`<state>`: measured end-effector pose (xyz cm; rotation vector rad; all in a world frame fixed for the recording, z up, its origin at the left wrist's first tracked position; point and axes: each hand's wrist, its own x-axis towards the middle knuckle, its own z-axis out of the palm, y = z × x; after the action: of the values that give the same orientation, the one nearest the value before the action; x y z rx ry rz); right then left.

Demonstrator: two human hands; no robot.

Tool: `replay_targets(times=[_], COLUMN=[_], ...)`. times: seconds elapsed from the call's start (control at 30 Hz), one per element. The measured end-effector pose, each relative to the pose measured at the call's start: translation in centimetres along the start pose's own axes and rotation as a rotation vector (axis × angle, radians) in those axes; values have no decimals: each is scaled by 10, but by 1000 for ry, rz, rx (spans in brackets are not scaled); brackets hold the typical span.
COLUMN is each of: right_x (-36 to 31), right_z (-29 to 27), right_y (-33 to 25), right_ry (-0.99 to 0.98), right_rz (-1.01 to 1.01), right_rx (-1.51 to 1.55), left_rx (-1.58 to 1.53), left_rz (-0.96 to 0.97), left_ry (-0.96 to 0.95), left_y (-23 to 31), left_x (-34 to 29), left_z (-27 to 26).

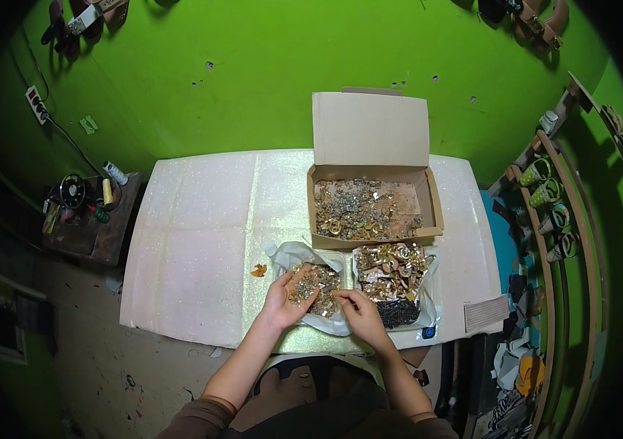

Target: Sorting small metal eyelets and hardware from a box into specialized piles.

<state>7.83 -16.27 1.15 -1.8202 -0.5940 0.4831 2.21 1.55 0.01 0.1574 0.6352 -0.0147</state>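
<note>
The left hand [282,305] is reaching over a shallow tray [337,258] near the front edge of the surface [187,256], its fingers standing apart with small metallic pieces [324,281] showing between them. Those silver and gold pieces are filling the tray, which white plastic [289,254] is lining and overhanging. The right hand [360,314] is working at the tray's right side, its thumb and fingertips coming together beside the pieces; they are appearing too small here for me to tell whether one is being pinched.

Just right of this tray, a second plastic-lined load is lying: gold-toned fittings [392,267] are heaping up at the back, and a mass of black pieces [398,313] is sitting in front. Behind both, a cardboard box [436,203] is standing with its lid [370,130] raised, and more small metal parts [355,208] are covering much of its bottom. An orange scrap [259,271] is lying left of the lined tray, while a printed sheet [486,313] is resting at the surface's right edge. Spools [112,183] are standing on a dark side table [92,241] at far left.
</note>
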Motion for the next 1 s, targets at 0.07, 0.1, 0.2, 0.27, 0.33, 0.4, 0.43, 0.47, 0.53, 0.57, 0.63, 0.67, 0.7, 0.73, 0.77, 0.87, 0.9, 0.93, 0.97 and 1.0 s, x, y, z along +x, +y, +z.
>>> replay_targets(times=[0.07,0.1,0.2,0.27,0.33,0.4,0.43,0.47,0.53,0.57,0.63,0.67,0.7,0.73,0.77,0.87,0.9,0.93,0.97,1.0], right_x=[0,0,-2,-1,-2,-1,-2,-2,-2,-3,-2,-2,-3,-3,-3,-4,-3,-3,-3,-3], right_z=[-2,-3,-3,-3,-3,-2,-2,-1,0,0,1,1,1,1,1,2,2,2,2,2], right_y=[-1,-1,0,1,-3,-4,-2,0,4,5,4,4,4,4,3,5,7,9,11,12], right_ry=[-8,-6,1,4,-7,-20,-19,-18,-17,-15,-18,-20,-20,-27,-34,-36,-36,-42,-48,-49], right_rz=[-12,-14,-15,-13,11,33,39,45,38,32,26,18,19,34,48,57,58,63,69,72], right_rx=[-3,-5,11,-4,-6,-7,26,59,65,71,77,82,82,79,76,110,110,109,108,109], left_rx=[-2,-14,-9,7,11,16,22,23,22,22,32,32,47,62,62,60,57,53,52,55], left_rz=[-11,-25,-27,-12,26,38,44,44,56,57,87,86,96,107,107,119,100,82,82,65], left_ry=[-9,-33,-58,-60,-47,-52,-59,-59,-24,-22,-87,-86,-101,-116,-116,-95,-107,-116,-113,-80], left_y=[0,0,0,-1,0,1,1,0,-2,-2,-1,-1,-1,-1,-1,0,0,-1,0,0], left_x=[1,1,2,3,3,4,4,4,2,1,1,0,-2,-4,-5,-6,-6,-6,-5,-4], left_z=[-2,-2,-5,-5,-6,-11,-10,-9,-5,-5,-3,-1,1,4,5,6,6,6,5,4])
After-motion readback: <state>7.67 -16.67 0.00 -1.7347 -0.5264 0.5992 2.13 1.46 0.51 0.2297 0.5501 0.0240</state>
